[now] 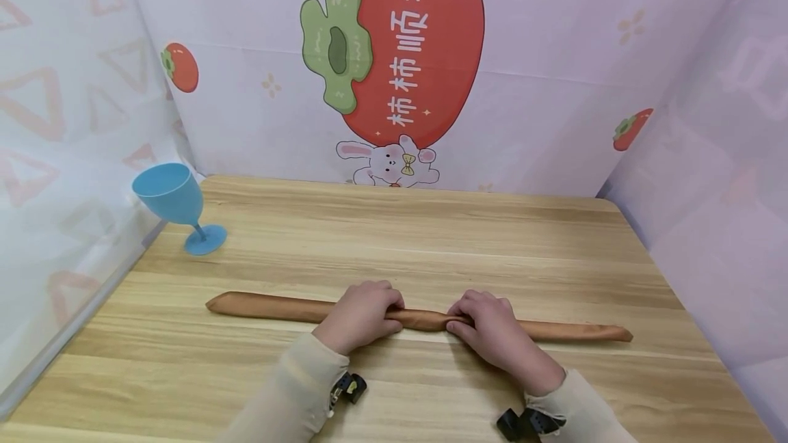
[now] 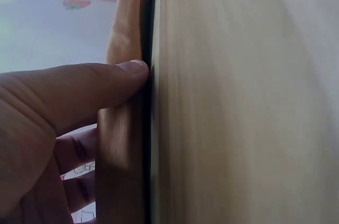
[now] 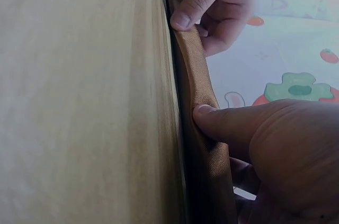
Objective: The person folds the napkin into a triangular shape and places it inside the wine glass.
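A brown satin cloth [image 1: 271, 307], folded into a long narrow band with slanted ends, lies across the wooden table. Near its middle, my left hand [image 1: 362, 315] pinches the band, thumb on the near edge and fingers over the far side. A short way to the right, my right hand [image 1: 492, 329] also pinches it, and the cloth gathers narrower at those fingertips. In the left wrist view the thumb [image 2: 124, 78] presses against the cloth's side. The right wrist view shows the other thumb [image 3: 212, 115] denting the fabric. Parts of the band under both hands are hidden.
A blue plastic goblet [image 1: 175, 197] stands upright at the table's far left. Behind the wooden tabletop [image 1: 400, 238] hangs a printed backdrop [image 1: 529, 122] with a big red persimmon and a rabbit. Patterned sheets line the left and right sides.
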{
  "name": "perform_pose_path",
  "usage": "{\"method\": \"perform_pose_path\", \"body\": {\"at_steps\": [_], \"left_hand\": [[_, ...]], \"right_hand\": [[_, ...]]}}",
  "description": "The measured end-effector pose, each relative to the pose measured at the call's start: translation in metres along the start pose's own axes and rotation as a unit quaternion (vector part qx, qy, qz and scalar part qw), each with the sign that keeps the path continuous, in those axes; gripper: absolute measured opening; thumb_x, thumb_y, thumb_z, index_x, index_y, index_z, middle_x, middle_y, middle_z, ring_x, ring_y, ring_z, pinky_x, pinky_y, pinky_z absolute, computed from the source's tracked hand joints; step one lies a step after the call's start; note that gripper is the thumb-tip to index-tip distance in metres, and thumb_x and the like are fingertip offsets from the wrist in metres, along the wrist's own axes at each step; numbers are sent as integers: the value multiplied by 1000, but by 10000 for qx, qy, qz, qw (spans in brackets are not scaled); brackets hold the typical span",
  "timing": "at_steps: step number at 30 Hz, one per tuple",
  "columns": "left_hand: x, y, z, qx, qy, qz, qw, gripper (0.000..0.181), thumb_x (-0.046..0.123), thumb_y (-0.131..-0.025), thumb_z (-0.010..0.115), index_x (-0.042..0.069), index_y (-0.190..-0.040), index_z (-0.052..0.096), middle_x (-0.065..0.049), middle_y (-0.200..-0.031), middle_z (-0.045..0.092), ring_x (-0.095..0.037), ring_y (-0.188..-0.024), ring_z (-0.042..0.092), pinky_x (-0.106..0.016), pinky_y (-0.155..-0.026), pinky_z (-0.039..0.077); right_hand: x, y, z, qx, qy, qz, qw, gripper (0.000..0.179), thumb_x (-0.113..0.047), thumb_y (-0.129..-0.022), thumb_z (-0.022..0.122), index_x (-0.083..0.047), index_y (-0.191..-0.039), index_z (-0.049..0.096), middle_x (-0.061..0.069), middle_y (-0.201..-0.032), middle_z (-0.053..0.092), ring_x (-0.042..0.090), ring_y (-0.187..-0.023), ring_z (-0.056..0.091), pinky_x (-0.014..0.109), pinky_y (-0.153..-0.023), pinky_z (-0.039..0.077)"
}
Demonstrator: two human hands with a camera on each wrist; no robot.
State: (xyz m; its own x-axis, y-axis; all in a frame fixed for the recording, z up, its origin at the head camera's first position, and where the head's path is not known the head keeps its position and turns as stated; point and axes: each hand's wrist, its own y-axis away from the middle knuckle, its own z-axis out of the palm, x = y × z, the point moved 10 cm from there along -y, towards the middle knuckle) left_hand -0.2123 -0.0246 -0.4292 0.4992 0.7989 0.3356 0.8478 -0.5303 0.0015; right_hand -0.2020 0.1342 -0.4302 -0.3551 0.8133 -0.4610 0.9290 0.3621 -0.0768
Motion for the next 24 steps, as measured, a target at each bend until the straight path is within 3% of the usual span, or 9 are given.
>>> {"method": "perform_pose_path", "body": {"at_steps": [8, 18, 24], "left_hand": [[17, -11, 3, -26, -311, -3, 9995, 15, 27, -83, 82, 21, -92, 72, 10, -84, 57, -13, -80, 58, -33, -70, 49], [20, -12, 3, 64, -530, 53, 9986, 9, 28, -85, 81, 22, -88, 74, 11, -82, 59, -13, -76, 59, -33, -65, 48], [22, -9, -2, -199, -506, 150, 9984, 11, 33, -86, 80, 25, -90, 74, 14, -81, 57, -8, -73, 55, -34, -69, 41]], "right_hand": [[1, 1, 0, -34, -49, 3, 10000, 6, -23, -87, 79, -26, -89, 73, -19, -84, 56, 10, -86, 53, 36, -77, 33], [-1, 1, 0, -66, 48, 14, 10000, 7, -24, -87, 79, -26, -88, 72, -20, -83, 55, 8, -82, 51, 37, -77, 33], [-6, 2, -8, 169, 39, -222, 9996, 9, -23, -86, 81, -26, -89, 73, -20, -85, 59, 8, -83, 54, 40, -81, 34]]}}
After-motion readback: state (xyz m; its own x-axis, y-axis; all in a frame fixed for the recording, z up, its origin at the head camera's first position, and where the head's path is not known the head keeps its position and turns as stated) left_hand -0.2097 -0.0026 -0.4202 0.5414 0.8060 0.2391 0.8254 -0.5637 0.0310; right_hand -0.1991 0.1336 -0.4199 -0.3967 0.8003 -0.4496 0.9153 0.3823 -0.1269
